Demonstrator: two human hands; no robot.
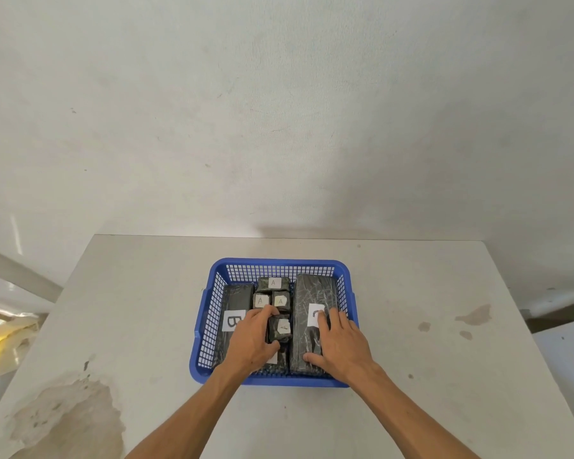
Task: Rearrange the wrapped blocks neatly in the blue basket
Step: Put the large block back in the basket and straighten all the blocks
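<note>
Both hands work mid-frame in the blue basket (212,313): left hand (251,339) pinches a small block (280,328); right hand (337,342) lies flat, ungripping, on the long block (312,293). Tugging could topple neighbouring small blocks (272,294).

"B" on left block (234,321), "A" on small blocks (273,283)

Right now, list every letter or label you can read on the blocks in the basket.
"A": back small block
"A": left middle small block
"A": right middle small block
"A", faint: tilted small block
"B": left long block
Partly covered, unreadable: right long block's label
</note>
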